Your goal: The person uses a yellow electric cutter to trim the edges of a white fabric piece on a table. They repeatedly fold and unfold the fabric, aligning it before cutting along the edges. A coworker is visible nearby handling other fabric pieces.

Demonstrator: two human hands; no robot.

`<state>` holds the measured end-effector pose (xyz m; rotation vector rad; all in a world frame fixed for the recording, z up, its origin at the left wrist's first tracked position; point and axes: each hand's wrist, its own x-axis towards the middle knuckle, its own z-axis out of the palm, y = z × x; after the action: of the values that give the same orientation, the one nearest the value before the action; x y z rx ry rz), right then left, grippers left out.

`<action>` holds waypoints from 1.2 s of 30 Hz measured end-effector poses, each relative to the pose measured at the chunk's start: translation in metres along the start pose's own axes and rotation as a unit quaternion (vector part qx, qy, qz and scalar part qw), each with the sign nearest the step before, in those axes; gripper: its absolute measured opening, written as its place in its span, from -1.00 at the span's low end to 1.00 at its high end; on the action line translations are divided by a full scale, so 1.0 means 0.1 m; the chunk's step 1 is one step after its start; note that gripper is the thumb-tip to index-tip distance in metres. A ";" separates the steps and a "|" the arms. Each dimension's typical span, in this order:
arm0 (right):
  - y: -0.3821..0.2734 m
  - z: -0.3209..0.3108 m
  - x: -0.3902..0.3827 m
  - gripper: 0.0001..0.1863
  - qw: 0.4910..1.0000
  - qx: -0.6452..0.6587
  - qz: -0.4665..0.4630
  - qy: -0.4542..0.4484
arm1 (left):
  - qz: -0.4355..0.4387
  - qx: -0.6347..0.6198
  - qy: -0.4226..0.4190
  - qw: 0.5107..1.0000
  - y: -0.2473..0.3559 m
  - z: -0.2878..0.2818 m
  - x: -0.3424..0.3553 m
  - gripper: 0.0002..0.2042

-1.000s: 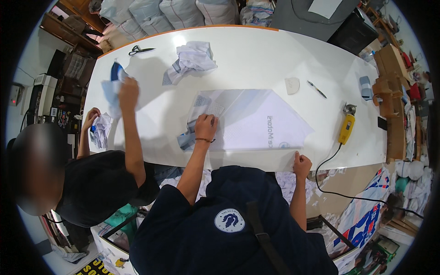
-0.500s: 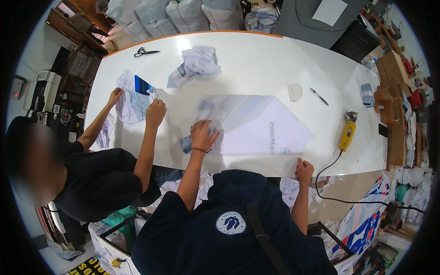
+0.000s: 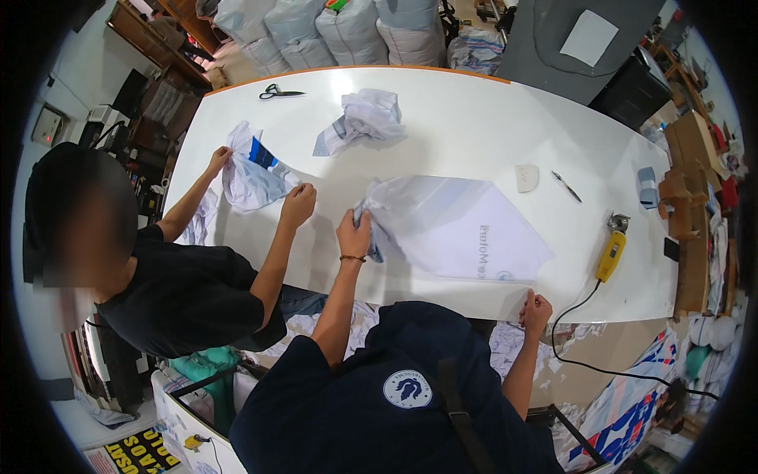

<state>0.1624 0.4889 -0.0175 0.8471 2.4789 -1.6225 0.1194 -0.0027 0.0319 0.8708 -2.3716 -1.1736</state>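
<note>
My left hand [image 3: 354,231] grips the bunched grey-patterned left end [image 3: 377,245] of a pale printed fabric piece [image 3: 450,221] lying on the white table [image 3: 300,261]. My right hand [image 3: 534,314] is curled at the near table edge, beside the fabric's lower right corner; what its fingers hold, if anything, is hidden. A crumpled white cloth [image 3: 369,118] lies beyond my left hand. To the right are a small beige template [image 3: 527,178], a pen [image 3: 567,186] and a yellow electric cutter [image 3: 612,254] with a black cord.
A co-worker [image 3: 166,284] on my left handles white-and-blue fabric [image 3: 257,174] with both hands. Black scissors [image 3: 280,92] lie at the far edge. Stacked sacks [image 3: 347,39] stand beyond the table, a dark bin [image 3: 624,87] at far right, cardboard boxes [image 3: 687,221] along the right side.
My left hand has closed on the fabric's left end and bunched it up. The co-worker's hands have brought the white-and-blue fabric rightward and spread it between them. The view has shifted slightly.
</note>
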 end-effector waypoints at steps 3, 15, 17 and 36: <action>0.00 0.00 0.00 -0.55 1.000 -0.002 -0.002 0.004 | 0.031 -0.158 0.063 0.985 0.46 -0.26 0.13 -0.71; -0.03 -0.02 -0.04 -0.57 1.000 0.023 -0.009 -0.006 | 0.184 -0.326 0.350 0.859 1.82 -1.67 0.48 -0.74; -0.04 -0.01 -0.04 -0.58 1.000 0.026 0.000 -0.005 | 0.213 -0.293 0.388 0.847 1.81 -1.77 0.63 -0.72; -0.07 0.01 0.01 -0.56 1.000 0.007 0.016 0.003 | -0.030 0.293 0.080 0.952 -0.32 0.73 2.13 -0.63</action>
<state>0.1574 0.4862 -0.0126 0.8889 2.4476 -1.6324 -0.0684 -0.1166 -0.0283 1.1686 -2.5986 -0.3755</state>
